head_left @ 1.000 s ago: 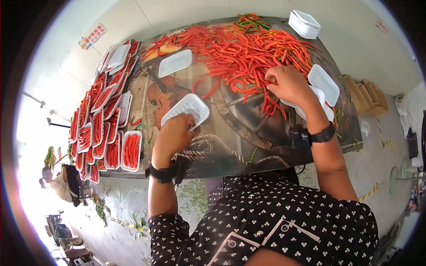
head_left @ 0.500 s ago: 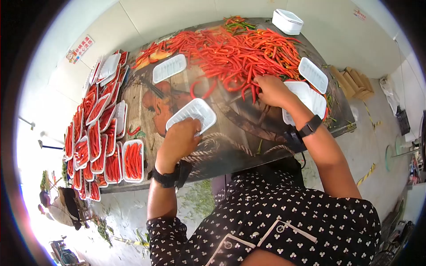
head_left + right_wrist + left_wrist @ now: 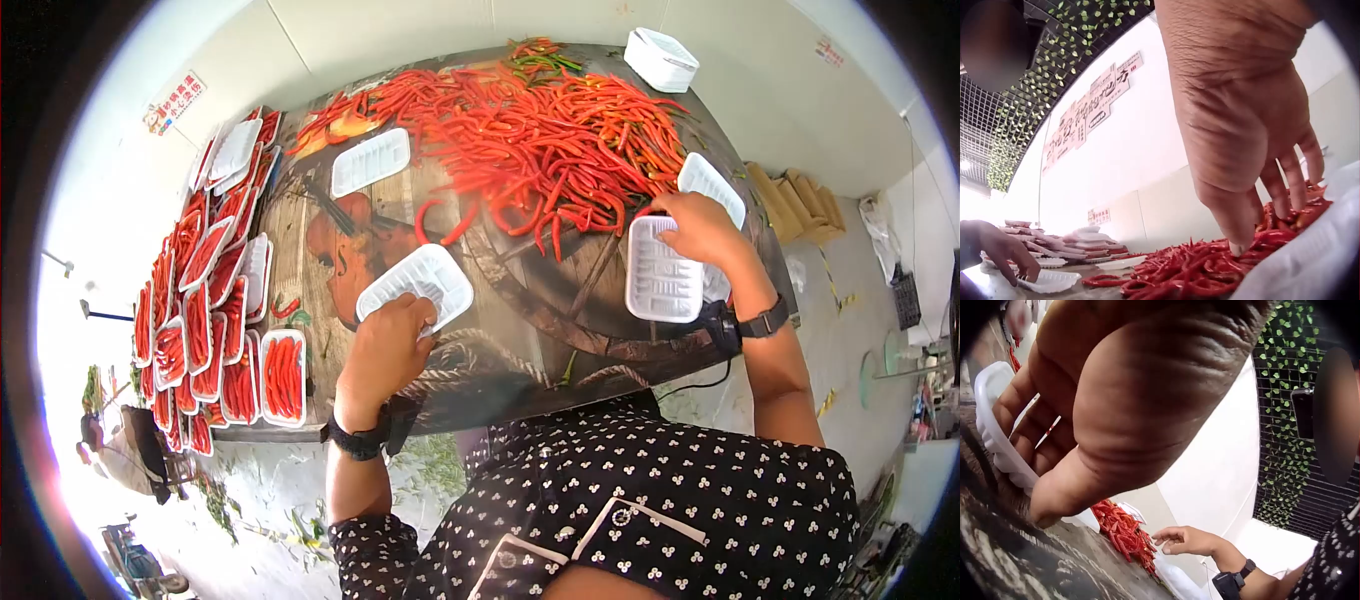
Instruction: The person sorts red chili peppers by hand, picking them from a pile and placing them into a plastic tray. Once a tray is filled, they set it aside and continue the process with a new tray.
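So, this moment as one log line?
left hand: grips white tray | right hand: by right-side trays | red peppers: heaped

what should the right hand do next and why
Probably pinch a few chilies from the near edge of the red chili pile: the right hand appears empty beside it, while the left hand holds a ribbed white tray with no chilies in it. The nearest filled tray shows chilies laid lengthwise.

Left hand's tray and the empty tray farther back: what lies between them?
Tabletop with a printed violin, plus a curved red pepper toward the right of the gap between the gripped tray and the back tray. Seen in the head view.
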`<act>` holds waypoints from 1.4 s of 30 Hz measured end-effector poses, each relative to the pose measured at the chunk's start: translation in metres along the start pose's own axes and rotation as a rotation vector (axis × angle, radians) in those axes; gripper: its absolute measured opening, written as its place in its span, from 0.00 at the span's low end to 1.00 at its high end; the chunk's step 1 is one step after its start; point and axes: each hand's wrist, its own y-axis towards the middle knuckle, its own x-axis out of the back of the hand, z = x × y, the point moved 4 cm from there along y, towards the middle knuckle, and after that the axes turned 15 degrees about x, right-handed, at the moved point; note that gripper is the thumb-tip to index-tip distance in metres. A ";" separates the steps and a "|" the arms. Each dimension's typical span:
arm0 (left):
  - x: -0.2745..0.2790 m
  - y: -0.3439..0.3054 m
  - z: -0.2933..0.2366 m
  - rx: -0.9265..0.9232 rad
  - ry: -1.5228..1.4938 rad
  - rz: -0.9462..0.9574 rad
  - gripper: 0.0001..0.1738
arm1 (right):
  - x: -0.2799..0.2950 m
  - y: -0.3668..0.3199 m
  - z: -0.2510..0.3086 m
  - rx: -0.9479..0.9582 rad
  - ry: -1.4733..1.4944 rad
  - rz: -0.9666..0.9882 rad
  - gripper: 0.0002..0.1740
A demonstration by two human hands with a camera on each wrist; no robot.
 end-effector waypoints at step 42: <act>0.014 0.057 -0.025 -0.041 0.052 0.018 0.13 | 0.000 0.139 0.069 0.324 0.215 -0.139 0.18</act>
